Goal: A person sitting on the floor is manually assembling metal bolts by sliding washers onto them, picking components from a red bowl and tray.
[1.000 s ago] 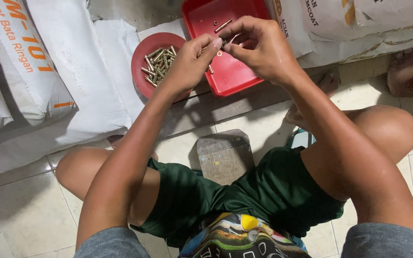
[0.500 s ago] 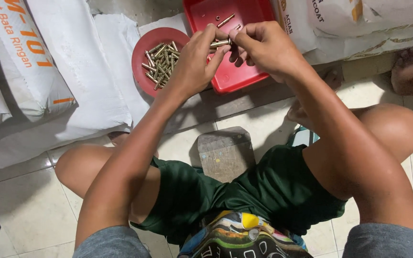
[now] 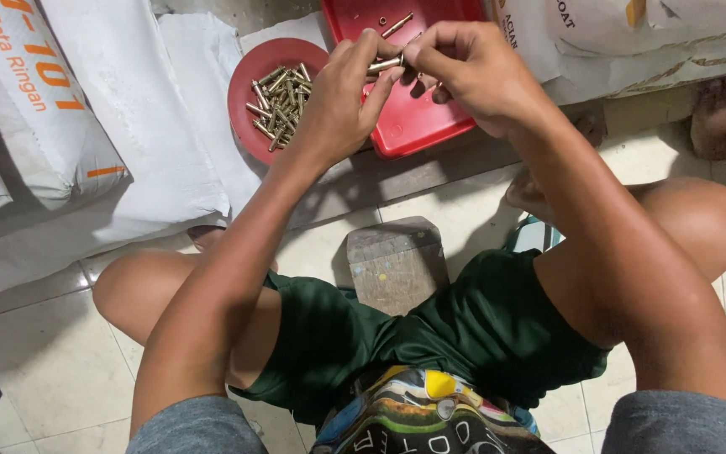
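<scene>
We see white sacks [image 3: 86,109] at left, then a round red dish [image 3: 249,71] of brass pins [image 3: 279,101]. Our left hand [image 3: 342,105] and right hand [image 3: 472,71] together pinch one brass pin [image 3: 386,63], fingertips pressed on it, over the red tray [image 3: 413,126]'s near-left corner. A wooden block [image 3: 397,265] sits between our knees.

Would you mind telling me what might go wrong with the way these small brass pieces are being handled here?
The brass piece is pinched only by the fingertips of the left hand and right hand above the red tray; it could slip and bounce out. The round red dish is heaped with loose pieces beside the left wrist, so a nudge might scatter them.
</scene>
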